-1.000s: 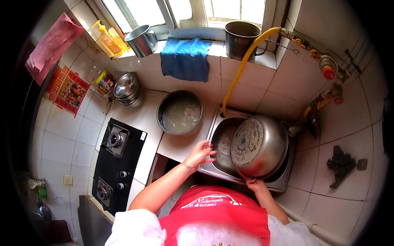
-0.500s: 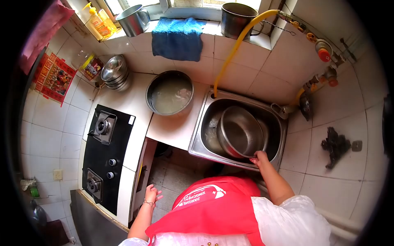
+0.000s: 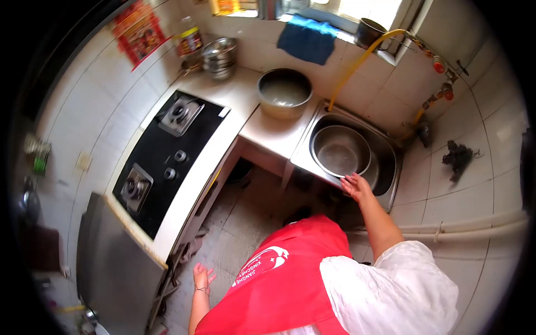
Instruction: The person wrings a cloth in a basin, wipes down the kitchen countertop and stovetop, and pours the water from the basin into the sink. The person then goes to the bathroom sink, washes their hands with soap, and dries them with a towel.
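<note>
A round metal basin (image 3: 341,152) sits in the stainless steel sink (image 3: 385,167), towards its left side, and nothing shows inside it. My right hand (image 3: 355,186) is at the basin's near rim, fingers stretched out and apart; whether the fingertips touch the rim I cannot tell. Low at my left side, my left hand (image 3: 203,277) hangs over the floor with spread fingers, holding nothing. On the counter left of the sink stands a large pot (image 3: 285,95) with cloudy liquid in it.
A black gas hob (image 3: 170,162) lies along the left counter. Stacked metal bowls (image 3: 220,56) and a jar (image 3: 190,40) stand in the back corner. A blue cloth (image 3: 307,39) hangs from the sill beside a metal mug (image 3: 369,33). The yellow hose (image 3: 357,64) runs down to the sink.
The basin now rests flatter and further left in the sink. My right hand's fingers have loosened from its rim. The view has turned left and shows more of the floor.
</note>
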`<move>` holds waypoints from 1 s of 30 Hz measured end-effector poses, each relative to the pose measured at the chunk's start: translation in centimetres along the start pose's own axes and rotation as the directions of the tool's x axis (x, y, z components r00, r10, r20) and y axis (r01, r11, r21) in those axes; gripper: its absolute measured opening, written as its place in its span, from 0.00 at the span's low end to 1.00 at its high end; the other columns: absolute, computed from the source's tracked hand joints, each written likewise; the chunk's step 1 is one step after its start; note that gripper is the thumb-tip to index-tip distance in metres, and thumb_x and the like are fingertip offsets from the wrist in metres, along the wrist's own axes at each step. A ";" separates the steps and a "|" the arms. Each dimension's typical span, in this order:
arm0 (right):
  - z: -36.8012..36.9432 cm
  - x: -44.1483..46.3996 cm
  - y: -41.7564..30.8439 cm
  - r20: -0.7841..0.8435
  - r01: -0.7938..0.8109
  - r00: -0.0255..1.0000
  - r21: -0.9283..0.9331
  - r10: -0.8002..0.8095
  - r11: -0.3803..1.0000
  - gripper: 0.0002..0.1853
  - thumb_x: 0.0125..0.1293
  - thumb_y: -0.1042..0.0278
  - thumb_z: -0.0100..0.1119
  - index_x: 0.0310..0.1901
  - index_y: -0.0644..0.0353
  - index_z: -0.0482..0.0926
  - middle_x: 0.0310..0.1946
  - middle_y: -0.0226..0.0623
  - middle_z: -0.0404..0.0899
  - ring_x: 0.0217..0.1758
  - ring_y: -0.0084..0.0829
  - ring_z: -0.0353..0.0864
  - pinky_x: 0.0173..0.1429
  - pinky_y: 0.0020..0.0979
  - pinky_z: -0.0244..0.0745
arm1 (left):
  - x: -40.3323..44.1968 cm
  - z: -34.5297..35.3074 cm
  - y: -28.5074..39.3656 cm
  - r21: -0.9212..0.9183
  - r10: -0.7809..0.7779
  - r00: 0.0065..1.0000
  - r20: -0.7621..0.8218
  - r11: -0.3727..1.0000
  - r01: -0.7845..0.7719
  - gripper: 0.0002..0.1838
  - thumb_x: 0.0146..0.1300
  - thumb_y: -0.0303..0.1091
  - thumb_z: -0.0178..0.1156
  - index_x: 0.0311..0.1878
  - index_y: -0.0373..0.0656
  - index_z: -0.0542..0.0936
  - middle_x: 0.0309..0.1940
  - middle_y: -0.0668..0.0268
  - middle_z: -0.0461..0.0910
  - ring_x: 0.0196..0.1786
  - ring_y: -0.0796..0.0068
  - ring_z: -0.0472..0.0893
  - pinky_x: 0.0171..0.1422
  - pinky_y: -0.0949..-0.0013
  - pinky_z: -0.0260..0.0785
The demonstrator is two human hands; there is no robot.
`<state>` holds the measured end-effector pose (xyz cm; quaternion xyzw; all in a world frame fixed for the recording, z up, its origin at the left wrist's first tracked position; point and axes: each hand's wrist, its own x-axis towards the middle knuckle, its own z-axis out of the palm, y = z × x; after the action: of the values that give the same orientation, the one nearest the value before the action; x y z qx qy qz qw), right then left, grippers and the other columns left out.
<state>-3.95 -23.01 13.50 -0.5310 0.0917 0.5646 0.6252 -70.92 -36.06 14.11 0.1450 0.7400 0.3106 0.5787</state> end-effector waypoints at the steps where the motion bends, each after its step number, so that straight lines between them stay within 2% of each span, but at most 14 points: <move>1: 1.1 -1.1 1.3 0.085 0.007 0.996 -0.088 0.001 0.996 0.30 0.63 0.78 0.48 0.67 0.56 0.53 0.61 0.51 0.63 0.59 0.52 0.73 0.58 0.48 0.74 | -1.2 -2.9 -2.7 -0.020 -0.033 0.997 -0.063 0.999 0.032 0.30 0.64 0.25 0.46 0.69 0.46 0.53 0.67 0.55 0.56 0.55 0.57 0.74 0.47 0.51 0.76; 4: 4.8 -4.3 5.6 0.249 -0.087 0.958 -0.222 0.143 0.971 0.30 0.62 0.76 0.50 0.67 0.57 0.55 0.61 0.52 0.65 0.61 0.52 0.71 0.60 0.48 0.71 | -6.0 -11.4 -12.7 -0.134 -0.114 0.969 -0.221 0.987 0.085 0.29 0.64 0.26 0.46 0.68 0.48 0.54 0.65 0.58 0.58 0.54 0.58 0.74 0.47 0.50 0.75; 8: 10.8 -10.0 13.7 0.243 -0.177 0.900 -0.555 0.361 0.813 0.27 0.62 0.71 0.54 0.64 0.52 0.61 0.59 0.46 0.68 0.60 0.49 0.71 0.61 0.49 0.69 | -12.5 -20.2 -29.3 -0.311 -0.258 0.869 -0.422 0.942 0.129 0.27 0.65 0.30 0.49 0.68 0.53 0.56 0.62 0.58 0.62 0.53 0.58 0.74 0.46 0.49 0.75; 10: 12.6 -10.9 17.4 0.240 -0.202 0.836 -0.702 0.494 0.683 0.26 0.63 0.69 0.55 0.62 0.51 0.63 0.58 0.43 0.69 0.60 0.48 0.71 0.60 0.50 0.69 | -15.4 -22.7 -38.9 -0.522 -0.401 0.861 -0.314 0.830 0.197 0.26 0.66 0.37 0.52 0.66 0.54 0.58 0.60 0.58 0.65 0.52 0.57 0.75 0.47 0.47 0.74; 11: 13.7 -11.4 19.2 0.231 -0.210 0.797 -0.760 0.557 0.615 0.25 0.63 0.68 0.55 0.62 0.50 0.64 0.57 0.42 0.70 0.59 0.48 0.71 0.59 0.50 0.69 | -15.9 -23.1 -45.0 -0.704 -0.444 0.870 -0.214 0.688 0.177 0.24 0.66 0.43 0.53 0.63 0.55 0.61 0.59 0.60 0.65 0.52 0.57 0.75 0.48 0.44 0.72; 13: 16.0 -12.4 22.8 0.196 -0.221 0.705 -0.853 0.682 0.474 0.22 0.64 0.67 0.56 0.60 0.49 0.66 0.54 0.40 0.71 0.58 0.48 0.72 0.58 0.51 0.70 | -20.5 -19.1 -47.7 -0.773 -0.307 0.910 -0.278 0.634 -0.022 0.22 0.67 0.46 0.49 0.64 0.58 0.64 0.51 0.62 0.74 0.50 0.60 0.77 0.49 0.49 0.73; 15: 19.5 -14.3 26.9 0.124 -0.216 0.618 -0.923 0.776 0.319 0.21 0.64 0.66 0.56 0.59 0.49 0.67 0.53 0.39 0.71 0.57 0.48 0.72 0.57 0.51 0.70 | -21.6 -15.2 -47.2 -0.705 -0.393 0.853 -0.345 0.708 0.041 0.23 0.66 0.47 0.51 0.63 0.57 0.65 0.49 0.64 0.75 0.50 0.60 0.77 0.48 0.49 0.73; 18: 24.4 -17.5 33.2 0.054 0.055 0.636 -0.998 0.770 0.024 0.20 0.64 0.65 0.56 0.58 0.49 0.68 0.51 0.39 0.72 0.56 0.48 0.73 0.55 0.53 0.71 | -22.2 -10.8 -43.9 -0.675 -0.426 0.848 -0.315 0.729 0.116 0.22 0.66 0.47 0.51 0.63 0.56 0.66 0.48 0.64 0.76 0.50 0.62 0.77 0.49 0.51 0.72; 21: 28.2 -16.4 40.4 -0.007 0.193 0.527 -0.973 0.850 -0.127 0.22 0.64 0.61 0.58 0.59 0.50 0.68 0.52 0.40 0.72 0.56 0.46 0.73 0.57 0.51 0.70 | -22.6 -8.3 -41.4 -0.679 -0.406 0.870 -0.281 0.725 0.119 0.22 0.66 0.47 0.52 0.62 0.55 0.67 0.48 0.64 0.76 0.50 0.63 0.77 0.50 0.53 0.72; 22: 29.8 -16.9 43.3 0.108 0.685 0.160 -0.728 0.981 -0.032 0.25 0.64 0.57 0.59 0.61 0.51 0.67 0.54 0.40 0.72 0.58 0.44 0.71 0.58 0.48 0.70 | -22.7 -7.8 -40.5 -0.687 -0.397 0.877 -0.270 0.718 0.113 0.22 0.66 0.47 0.52 0.62 0.54 0.68 0.48 0.64 0.76 0.50 0.63 0.76 0.50 0.53 0.72; 24: 34.1 -19.0 49.9 0.002 0.918 -0.297 -0.276 0.955 0.286 0.28 0.64 0.54 0.59 0.63 0.52 0.66 0.56 0.40 0.71 0.60 0.42 0.70 0.60 0.45 0.69 | -22.9 -7.3 -38.6 -0.705 -0.374 0.888 -0.268 0.704 0.084 0.22 0.66 0.47 0.52 0.61 0.53 0.68 0.48 0.64 0.76 0.50 0.64 0.76 0.50 0.55 0.71; 25: 35.7 -26.6 51.3 -0.081 0.852 -0.004 -0.522 0.997 -0.039 0.30 0.64 0.51 0.59 0.64 0.53 0.64 0.58 0.40 0.69 0.62 0.41 0.67 0.62 0.43 0.67 | -23.0 -7.3 -37.8 -0.723 -0.372 0.888 -0.271 0.688 0.067 0.22 0.66 0.47 0.52 0.61 0.53 0.69 0.48 0.64 0.76 0.50 0.65 0.76 0.51 0.55 0.71; 27: 37.7 -36.0 54.9 -0.305 0.715 0.187 -0.609 0.934 -0.342 0.34 0.65 0.46 0.57 0.66 0.55 0.62 0.63 0.39 0.66 0.67 0.40 0.62 0.66 0.40 0.63 | -23.0 -8.1 -35.9 -0.751 -0.373 0.881 -0.290 0.659 0.031 0.22 0.66 0.48 0.52 0.61 0.52 0.69 0.48 0.64 0.76 0.50 0.65 0.76 0.51 0.57 0.70; 30: 39.4 -44.1 60.8 -0.478 0.899 0.012 -0.380 0.878 -0.219 0.36 0.65 0.40 0.52 0.68 0.55 0.60 0.65 0.39 0.63 0.69 0.37 0.60 0.68 0.39 0.60 | -23.3 -9.4 -33.7 -0.803 -0.412 0.848 -0.332 0.595 -0.025 0.22 0.66 0.48 0.53 0.60 0.51 0.70 0.48 0.65 0.77 0.50 0.67 0.76 0.52 0.59 0.70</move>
<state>-87.11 -31.84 27.44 0.0541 0.6224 -0.5895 0.5120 -68.25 -77.96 12.17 -0.2893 0.6608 0.5594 0.4083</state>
